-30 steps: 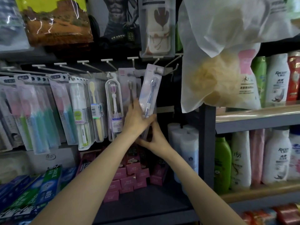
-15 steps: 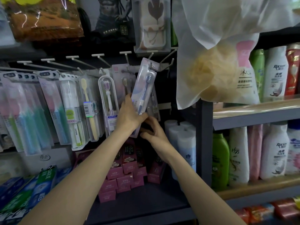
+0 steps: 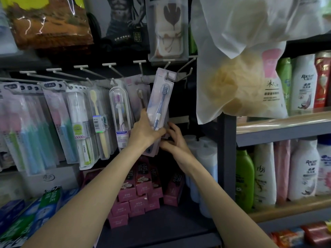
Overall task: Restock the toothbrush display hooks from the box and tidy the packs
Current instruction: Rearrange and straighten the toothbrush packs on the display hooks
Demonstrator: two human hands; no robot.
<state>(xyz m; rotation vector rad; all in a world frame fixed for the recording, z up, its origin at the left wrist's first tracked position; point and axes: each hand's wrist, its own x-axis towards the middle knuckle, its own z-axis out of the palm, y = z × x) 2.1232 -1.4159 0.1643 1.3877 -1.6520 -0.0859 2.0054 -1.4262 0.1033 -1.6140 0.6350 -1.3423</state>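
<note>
1. Up at the hook rail, the left hand [image 3: 146, 130] grips a blue toothbrush pack [image 3: 160, 102] by its lower half, thumb across the front and fingers curled behind.
2. That pack tilts, its top leaning right, with the hang hole at the tip of a hook [image 3: 167, 76] near the rail's right end.
3. Just below and right, the right hand [image 3: 176, 142] reaches in behind the pack; its fingers curl around the lower edges of packs hanging there, though what exactly they pinch is hidden.
4. Left of the held pack hang a brown-brush pack [image 3: 141, 97], a clear case [image 3: 119, 113] with a pink-bristled brush, a yellow brush [image 3: 98, 122], and more packs toward the rail's left end.
5. Pink boxes [image 3: 138, 194] are stacked on the shelf [image 3: 161, 228] beneath the hands.
6. A white bag [image 3: 241, 68] hangs at the upper right, beside bottles [image 3: 302, 83].
</note>
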